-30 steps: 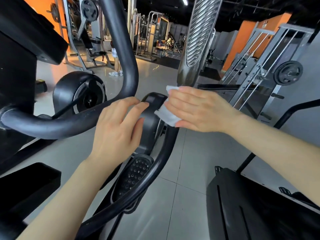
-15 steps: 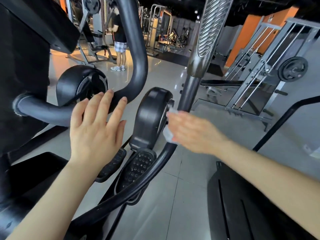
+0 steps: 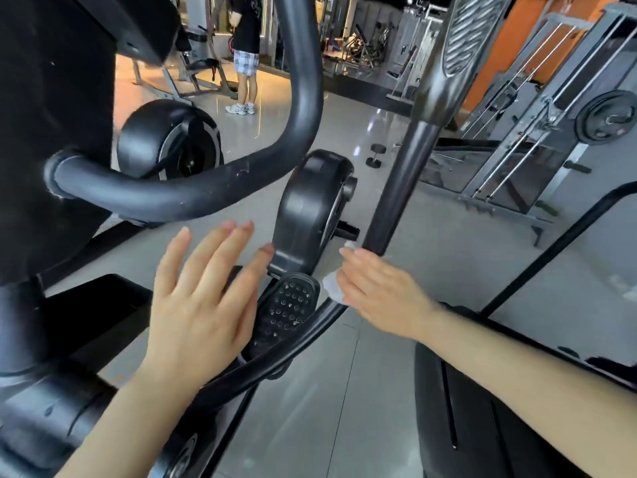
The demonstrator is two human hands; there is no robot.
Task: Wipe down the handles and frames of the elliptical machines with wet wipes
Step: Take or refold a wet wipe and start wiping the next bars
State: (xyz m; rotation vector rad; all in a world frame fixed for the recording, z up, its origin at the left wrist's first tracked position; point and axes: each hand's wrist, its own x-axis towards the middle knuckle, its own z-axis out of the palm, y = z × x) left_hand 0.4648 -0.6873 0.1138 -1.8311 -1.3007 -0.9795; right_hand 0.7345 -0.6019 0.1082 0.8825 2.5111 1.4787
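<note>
Grip [image 3: 375, 294] on wipe [image 3: 332, 288] (left free)

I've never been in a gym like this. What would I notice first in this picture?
First, two bare arms reaching in from the bottom: the left hand spread open in the air, the right hand pressing a white wet wipe where the upright bar meets the curved frame. Next, the thick black curved handle sweeping across the upper left.

No words, numbers or signs can be read here. The machines show no labels clear enough to tell.
</note>
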